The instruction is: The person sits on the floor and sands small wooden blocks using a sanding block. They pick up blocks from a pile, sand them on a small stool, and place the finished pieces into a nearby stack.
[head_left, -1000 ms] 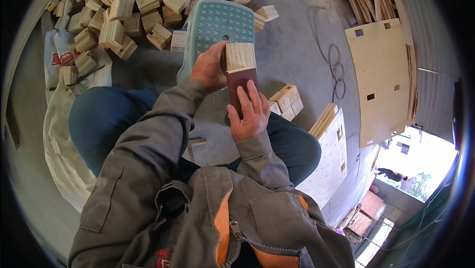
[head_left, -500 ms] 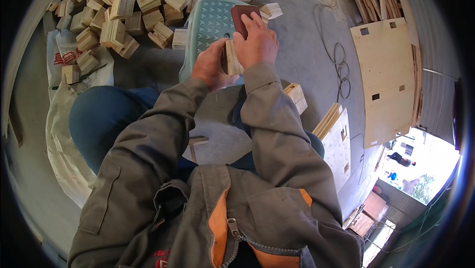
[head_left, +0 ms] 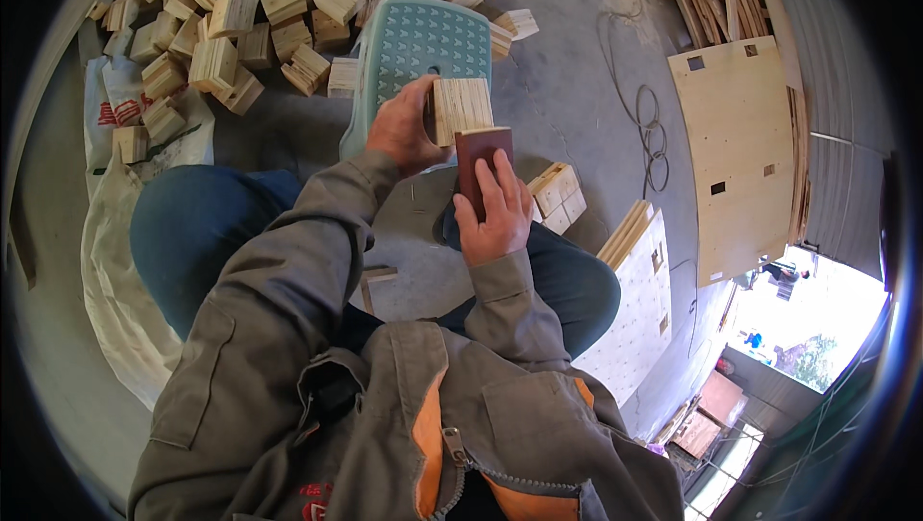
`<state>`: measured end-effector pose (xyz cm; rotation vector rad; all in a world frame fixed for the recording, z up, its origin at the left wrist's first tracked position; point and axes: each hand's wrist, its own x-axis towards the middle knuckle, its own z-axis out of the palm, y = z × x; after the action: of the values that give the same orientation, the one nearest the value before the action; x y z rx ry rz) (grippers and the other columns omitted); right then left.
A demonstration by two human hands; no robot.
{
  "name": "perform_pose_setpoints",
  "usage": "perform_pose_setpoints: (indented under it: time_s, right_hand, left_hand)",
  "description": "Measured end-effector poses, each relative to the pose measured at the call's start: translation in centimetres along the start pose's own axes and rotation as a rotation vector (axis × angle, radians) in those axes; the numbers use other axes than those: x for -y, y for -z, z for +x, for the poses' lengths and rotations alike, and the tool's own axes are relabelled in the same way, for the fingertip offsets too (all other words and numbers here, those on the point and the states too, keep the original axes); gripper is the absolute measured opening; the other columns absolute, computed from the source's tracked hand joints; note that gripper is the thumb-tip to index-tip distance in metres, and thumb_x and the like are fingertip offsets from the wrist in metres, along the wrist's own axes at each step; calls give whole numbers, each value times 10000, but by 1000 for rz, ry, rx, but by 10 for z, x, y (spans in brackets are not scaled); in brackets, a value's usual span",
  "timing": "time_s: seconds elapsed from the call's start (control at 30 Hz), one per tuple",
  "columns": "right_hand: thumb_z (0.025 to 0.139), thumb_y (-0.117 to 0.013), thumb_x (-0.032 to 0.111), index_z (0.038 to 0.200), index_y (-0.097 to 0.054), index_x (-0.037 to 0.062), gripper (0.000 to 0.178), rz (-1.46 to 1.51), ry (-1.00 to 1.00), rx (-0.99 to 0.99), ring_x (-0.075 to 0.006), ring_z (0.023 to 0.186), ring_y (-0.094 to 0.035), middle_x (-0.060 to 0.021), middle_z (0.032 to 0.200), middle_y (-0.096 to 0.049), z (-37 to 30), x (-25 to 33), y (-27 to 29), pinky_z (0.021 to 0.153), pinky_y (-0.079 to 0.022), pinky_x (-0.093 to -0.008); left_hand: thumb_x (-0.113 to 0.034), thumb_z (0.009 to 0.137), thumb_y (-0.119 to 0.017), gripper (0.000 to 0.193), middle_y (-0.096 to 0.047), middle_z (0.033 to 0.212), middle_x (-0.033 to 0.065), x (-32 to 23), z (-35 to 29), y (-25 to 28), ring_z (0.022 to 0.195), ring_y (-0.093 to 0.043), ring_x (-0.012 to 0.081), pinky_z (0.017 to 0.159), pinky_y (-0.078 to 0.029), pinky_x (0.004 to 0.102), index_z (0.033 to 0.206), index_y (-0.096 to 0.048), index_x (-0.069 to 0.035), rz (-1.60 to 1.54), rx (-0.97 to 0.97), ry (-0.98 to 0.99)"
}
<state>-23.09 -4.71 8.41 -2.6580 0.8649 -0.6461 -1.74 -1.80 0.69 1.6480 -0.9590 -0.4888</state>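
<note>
My left hand is closed around the left side of a plywood block, holding it over the near edge of a pale green plastic stool. The block's layered edges face up. In my right hand is a reddish-brown sanding block, its fingers spread across the flat face and the thumb on the left side. The sanding block's far end touches, or nearly touches, the plywood block's near right corner; exact contact is hard to see.
Many loose plywood blocks lie heaped at the far left, beside a white woven sack. Another block group sits right of my knee. Large plywood panels and a coiled cable are to the right.
My right hand has drawn the sanding block back toward me, from beyond the plywood block to its near side. The plywood block is turned so that its layered edges show more.
</note>
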Motion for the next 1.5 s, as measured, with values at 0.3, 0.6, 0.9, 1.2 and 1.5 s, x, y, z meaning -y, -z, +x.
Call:
perform_pose_setpoints:
  time_s: [0.3,0.6,0.9,1.2,1.5]
  right_hand:
    - [844,-845,205,1435,-700,143,611,-54,51,-48,-410,1270,-600,-128,1581,-592,68,-18,-22,1099,-479,-550]
    - [898,-790,271,1432,-713,150,552,28,-152,132,-385,1384,-609,-136,1573,-616,195,-51,-52,1166,-485,-444]
    - [907,-818,220,1466,-658,36,609,162,-82,-5,-450,1408,-581,-263,1573,-574,78,-51,-16,1175,-464,-516]
    - [877,-857,139,1453,-675,57,610,259,-193,-64,-416,1374,-605,-227,1592,-570,12,-23,13,1153,-485,-492]
    - [847,-841,208,1413,-718,194,579,-41,21,-65,-388,1303,-608,-102,1585,-603,89,-27,-30,1117,-476,-523]
  left_hand:
    - [-230,656,-972,955,-663,1370,179,1,-1,2,1242,-663,414,1047,-536,506,1477,-500,-108,-19,2,-2]
    - [-178,622,-1011,1042,-708,1291,185,0,-2,-2,1181,-712,413,1014,-581,477,1509,-469,-105,8,-37,-66]
    - [-204,655,-985,949,-710,1287,180,-2,-1,-1,1166,-713,411,1004,-578,487,1468,-510,-94,21,-49,-59]
    - [-193,649,-987,987,-719,1270,214,-6,2,2,1175,-731,406,1025,-595,467,1490,-488,-62,49,-30,-57]
    - [-248,656,-975,989,-641,1397,164,6,-4,-3,1287,-638,397,1073,-502,506,1501,-476,-127,47,-33,-33]
